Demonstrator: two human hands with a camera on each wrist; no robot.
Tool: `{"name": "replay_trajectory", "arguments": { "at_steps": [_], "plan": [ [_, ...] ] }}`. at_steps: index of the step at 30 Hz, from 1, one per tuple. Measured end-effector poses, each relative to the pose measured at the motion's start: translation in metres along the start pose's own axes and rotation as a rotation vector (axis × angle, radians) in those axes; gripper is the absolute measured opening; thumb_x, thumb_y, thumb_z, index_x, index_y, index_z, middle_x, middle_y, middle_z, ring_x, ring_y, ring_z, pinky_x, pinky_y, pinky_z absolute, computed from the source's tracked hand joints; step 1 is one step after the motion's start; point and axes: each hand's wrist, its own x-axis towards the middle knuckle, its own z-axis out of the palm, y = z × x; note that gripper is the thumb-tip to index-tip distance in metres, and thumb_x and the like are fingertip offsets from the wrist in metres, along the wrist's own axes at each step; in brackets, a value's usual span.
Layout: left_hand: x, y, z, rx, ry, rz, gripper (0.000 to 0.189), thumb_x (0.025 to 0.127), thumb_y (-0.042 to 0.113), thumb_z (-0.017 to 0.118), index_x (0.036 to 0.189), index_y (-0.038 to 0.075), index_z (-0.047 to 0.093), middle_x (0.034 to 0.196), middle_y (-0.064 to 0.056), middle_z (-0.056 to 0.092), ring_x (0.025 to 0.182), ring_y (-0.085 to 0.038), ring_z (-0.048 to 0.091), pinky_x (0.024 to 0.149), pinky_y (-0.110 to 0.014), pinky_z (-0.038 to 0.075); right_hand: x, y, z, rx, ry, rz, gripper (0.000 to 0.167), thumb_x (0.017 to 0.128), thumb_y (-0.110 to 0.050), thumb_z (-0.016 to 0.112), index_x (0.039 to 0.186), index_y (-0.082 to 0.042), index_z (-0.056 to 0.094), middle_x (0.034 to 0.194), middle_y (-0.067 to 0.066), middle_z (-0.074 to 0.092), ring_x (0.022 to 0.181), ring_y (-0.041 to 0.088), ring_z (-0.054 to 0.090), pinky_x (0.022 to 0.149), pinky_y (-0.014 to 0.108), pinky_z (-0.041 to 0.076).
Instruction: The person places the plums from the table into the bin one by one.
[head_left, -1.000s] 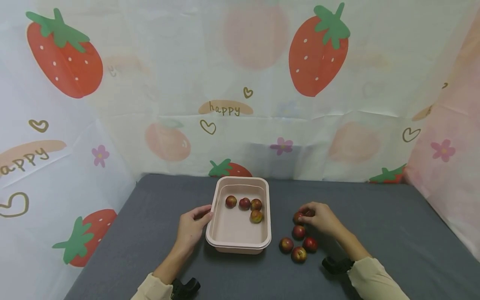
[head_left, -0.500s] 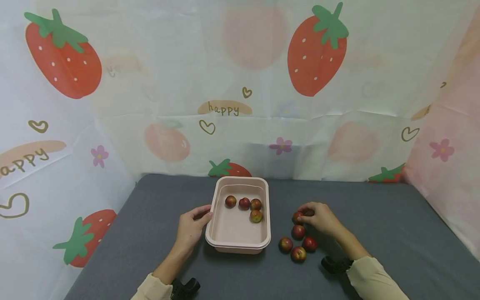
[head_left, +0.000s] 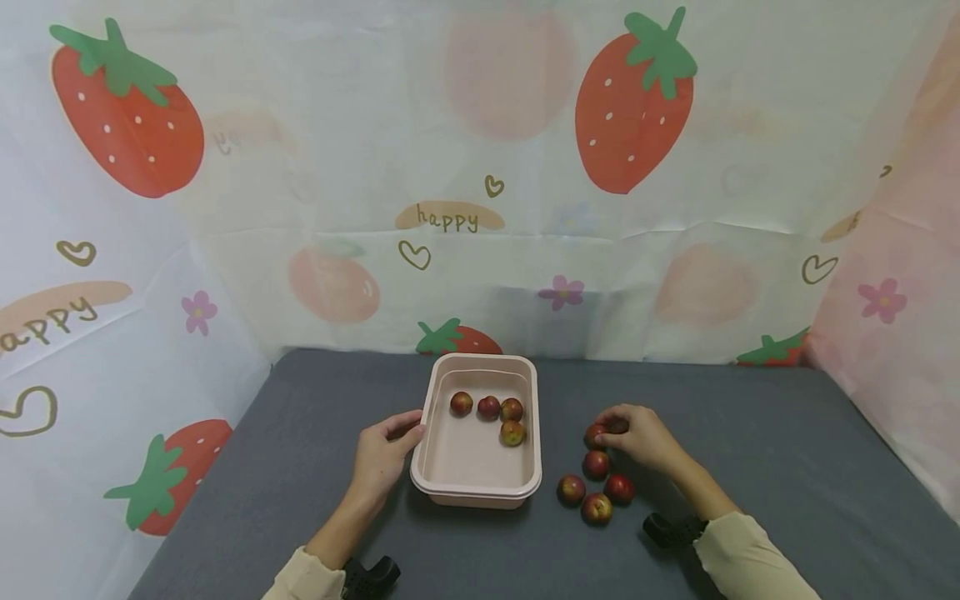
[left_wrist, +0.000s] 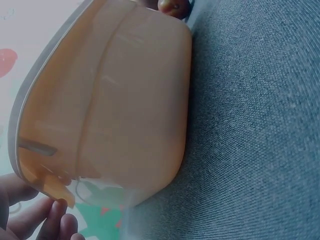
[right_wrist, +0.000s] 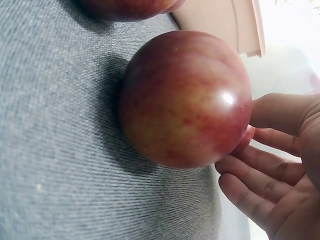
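Observation:
A light pink plastic box [head_left: 461, 483] stands on the grey cloth, with several red-yellow plums [head_left: 513, 432] in its back part. My left hand [head_left: 381, 457] grips the left rim of the box between thumb and fingers; the left wrist view shows the fingertips [left_wrist: 59, 205] at the rim. To the right of the box, my right hand [head_left: 637, 433] pinches a plum [head_left: 595, 435] at the far end of a loose group. In the right wrist view a nearer plum [right_wrist: 185, 100] mostly hides the pinched one.
Several more plums lie on the cloth [head_left: 712, 417] in front of my right hand, among them a dark red plum [head_left: 620, 488] and a yellowish plum [head_left: 597, 508]. A printed strawberry curtain [head_left: 345, 167] closes off the back and sides.

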Motion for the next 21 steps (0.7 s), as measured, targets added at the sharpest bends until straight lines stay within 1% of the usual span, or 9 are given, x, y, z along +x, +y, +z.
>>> {"name": "replay_trajectory", "arguments": {
  "at_steps": [7,14,21],
  "plan": [
    [0.0,-0.001,0.0,0.005,0.001,0.004,0.029,0.092,0.011,0.065,0.119,0.001,0.068,0.115,-0.018,0.069,0.104,-0.023,0.062,0.078,-0.02,0.05,0.001,-0.003,-0.003,0.015,0.029,0.0,0.027,0.086,-0.015,0.073,0.108,0.0,0.069,0.101,0.015,0.071,0.088,0.025,0.068,0.072,0.036,0.055],
    [0.002,-0.003,0.0,0.001,0.0,0.006,0.03,0.092,0.011,0.065,0.12,0.002,0.068,0.115,-0.017,0.069,0.105,-0.023,0.062,0.079,-0.018,0.049,0.002,-0.008,-0.006,0.011,0.062,-0.032,0.027,0.086,-0.015,0.073,0.108,0.001,0.068,0.099,0.015,0.072,0.087,0.025,0.069,0.072,0.033,0.054],
    [0.002,-0.002,0.0,0.005,0.002,0.009,0.03,0.092,0.011,0.065,0.12,0.002,0.068,0.115,-0.017,0.069,0.104,-0.023,0.062,0.079,-0.019,0.05,0.003,-0.015,-0.007,0.029,0.084,-0.054,0.027,0.086,-0.014,0.073,0.108,0.001,0.068,0.1,0.015,0.071,0.088,0.026,0.07,0.074,0.036,0.055]
  ]
}}
